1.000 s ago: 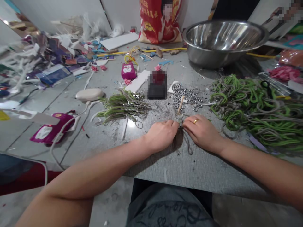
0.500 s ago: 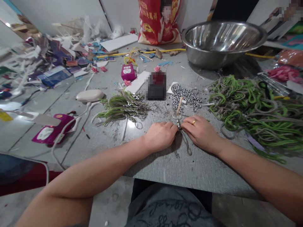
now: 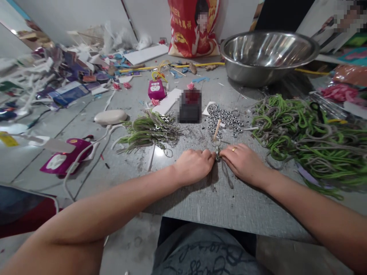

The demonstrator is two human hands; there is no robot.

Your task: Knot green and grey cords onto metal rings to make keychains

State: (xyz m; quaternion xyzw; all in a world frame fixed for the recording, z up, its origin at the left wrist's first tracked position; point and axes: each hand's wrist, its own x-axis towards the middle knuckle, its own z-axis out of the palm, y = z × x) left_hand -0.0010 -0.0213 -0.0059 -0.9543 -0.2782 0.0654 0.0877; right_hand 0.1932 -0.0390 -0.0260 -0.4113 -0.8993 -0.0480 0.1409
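Note:
My left hand (image 3: pixel 194 165) and my right hand (image 3: pixel 244 163) rest knuckles-up on the grey table (image 3: pixel 218 202), fingertips meeting. Both pinch a small metal key ring with a nut (image 3: pixel 217 149) between them. A grey cord (image 3: pixel 226 176) trails from that ring toward me between the hands. A thin wooden stick (image 3: pixel 217 129) stands up just beyond the ring. My right hand wears a gold ring. A heap of loose metal nuts and rings (image 3: pixel 225 118) lies just past the stick.
A bundle of finished green-grey cords with rings (image 3: pixel 149 130) lies to the left. A big tangle of green and grey cords (image 3: pixel 309 133) fills the right. A steel bowl (image 3: pixel 269 53), a red bag (image 3: pixel 195 26) and paper scraps (image 3: pixel 63 76) sit farther back.
Both hands stay pinched on the ring with only small finger shifts. The view has tilted slightly, so everything sits a little lower in the picture.

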